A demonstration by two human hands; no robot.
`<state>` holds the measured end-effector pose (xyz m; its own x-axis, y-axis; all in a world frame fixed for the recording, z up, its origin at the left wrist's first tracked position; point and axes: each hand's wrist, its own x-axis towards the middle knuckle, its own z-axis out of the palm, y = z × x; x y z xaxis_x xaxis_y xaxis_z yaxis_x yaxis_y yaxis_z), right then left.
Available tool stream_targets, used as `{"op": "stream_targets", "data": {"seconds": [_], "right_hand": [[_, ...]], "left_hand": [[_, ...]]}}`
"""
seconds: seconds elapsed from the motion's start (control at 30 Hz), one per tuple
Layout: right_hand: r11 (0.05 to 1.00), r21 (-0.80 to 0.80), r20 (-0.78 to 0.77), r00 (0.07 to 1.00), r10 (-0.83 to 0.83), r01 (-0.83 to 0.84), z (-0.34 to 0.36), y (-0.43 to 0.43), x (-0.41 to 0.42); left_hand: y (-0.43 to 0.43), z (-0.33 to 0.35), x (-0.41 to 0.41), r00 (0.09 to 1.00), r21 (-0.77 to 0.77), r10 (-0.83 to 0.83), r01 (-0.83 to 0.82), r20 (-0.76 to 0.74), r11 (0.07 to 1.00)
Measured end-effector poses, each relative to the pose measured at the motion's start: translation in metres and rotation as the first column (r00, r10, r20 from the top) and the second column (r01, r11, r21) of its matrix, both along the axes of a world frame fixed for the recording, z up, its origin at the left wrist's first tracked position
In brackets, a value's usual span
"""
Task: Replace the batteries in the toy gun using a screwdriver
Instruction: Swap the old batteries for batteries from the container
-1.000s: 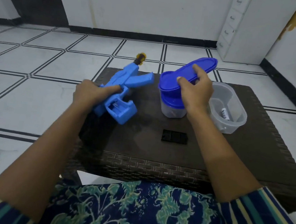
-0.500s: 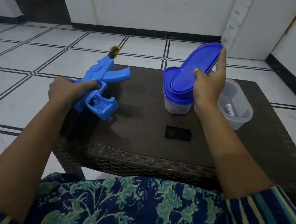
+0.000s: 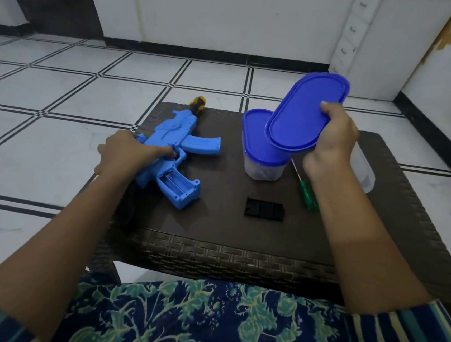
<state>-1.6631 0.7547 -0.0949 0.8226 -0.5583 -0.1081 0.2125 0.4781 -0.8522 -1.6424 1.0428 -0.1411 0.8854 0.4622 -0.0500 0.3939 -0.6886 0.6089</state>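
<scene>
White tiled floor (image 3: 47,93), dark grid lines; white walls (image 3: 220,13); dark wicker table (image 3: 238,257).

Open tabletop (image 3: 222,225) between toy gun (image 3: 175,149) and lidded container (image 3: 262,158); battery cover (image 3: 265,209) nearer, screwdriver (image 3: 306,191) rightward.

Toy gun under my left hand, loose lid lifted in my right.

My left hand (image 3: 127,153) grips the blue toy gun (image 3: 175,152) lying on the dark wicker table (image 3: 224,256), its open battery compartment (image 3: 175,182) facing up. My right hand (image 3: 331,145) holds a blue oval lid (image 3: 304,115) tilted above a lidded clear container (image 3: 261,157). A green-handled screwdriver (image 3: 306,191) lies just beside that container, and a black battery cover (image 3: 266,210) rests nearer me. Behind my right wrist sits what looks like an open clear tub (image 3: 363,167), mostly hidden.
</scene>
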Motion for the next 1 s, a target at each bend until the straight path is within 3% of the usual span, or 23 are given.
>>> {"op": "stream_targets", "data": {"seconds": [0.17,0.43,0.57,0.7,0.8,0.9,1.0], "right_hand": [[0.953,0.254,0.147,0.980,0.131,-0.165,0.010,-0.022,-0.012],[0.883,0.313,0.293,0.920,0.259,-0.348,0.009,-0.051,-0.029],[0.898,0.260,0.277,0.918,0.284,-0.356,0.011,-0.072,-0.039],[0.981,0.065,0.133,0.976,0.174,-0.183,0.014,-0.084,-0.042],[0.955,-0.295,-0.004,0.999,-0.037,0.034,0.016,-0.084,-0.044],[0.711,-0.703,-0.128,0.977,-0.169,0.031,0.007,-0.085,-0.040],[0.450,-0.881,-0.277,0.932,-0.235,-0.149,-0.010,-0.083,-0.036]], "left_hand": [[-0.006,-0.001,-0.002,0.999,0.047,-0.010,0.012,-0.037,0.999],[-0.020,0.000,-0.005,0.984,0.210,-0.022,0.060,-0.176,0.976],[-0.022,0.000,-0.002,0.978,0.206,-0.027,0.071,-0.208,0.976],[-0.022,0.000,0.002,0.977,0.219,-0.013,0.060,-0.213,0.974],[-0.026,0.000,0.004,0.972,0.251,0.007,0.053,-0.233,0.966],[-0.030,0.000,0.005,0.973,0.290,0.006,0.063,-0.233,0.955],[-0.032,-0.001,0.007,0.972,0.316,0.009,0.068,-0.236,0.946]]}}
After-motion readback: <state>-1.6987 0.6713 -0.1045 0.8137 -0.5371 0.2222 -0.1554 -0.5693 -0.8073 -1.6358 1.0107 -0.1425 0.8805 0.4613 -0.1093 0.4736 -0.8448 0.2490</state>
